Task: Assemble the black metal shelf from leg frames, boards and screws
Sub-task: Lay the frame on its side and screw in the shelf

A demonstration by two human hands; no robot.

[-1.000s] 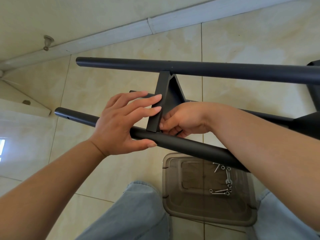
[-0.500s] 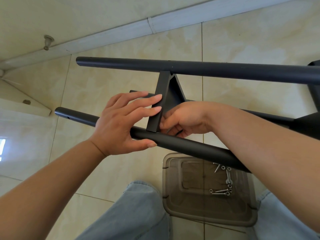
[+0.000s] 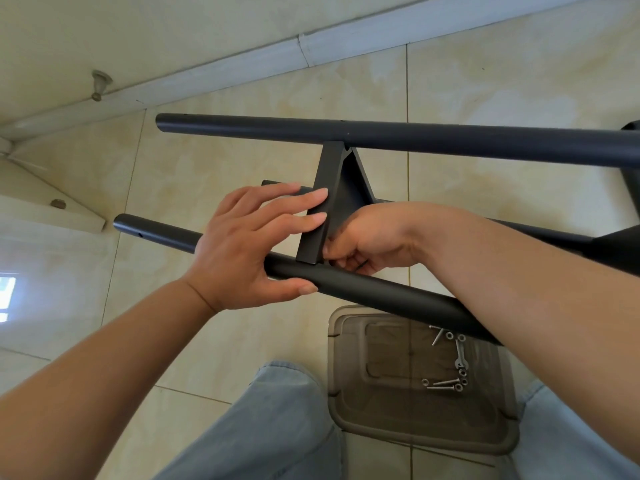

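The black metal shelf lies on its side above the floor. A far leg tube [image 3: 415, 136] and a near leg tube [image 3: 381, 296] run left to right, joined by a black board [image 3: 318, 220] seen edge-on. My left hand [image 3: 249, 247] rests on the near tube, its straight fingers pressing the board's edge and its thumb under the tube. My right hand [image 3: 370, 237] is curled at the joint of board and near tube, pinching a small dark thing that I cannot identify. Loose silver screws [image 3: 450, 362] lie in a tray below.
A translucent brown plastic tray [image 3: 349, 410] sits on the tiled floor between my knees in blue jeans [image 3: 270, 427]. A white skirting [image 3: 242, 67] runs along the wall beyond. More black shelf parts [image 3: 620, 251] sit at the right edge.
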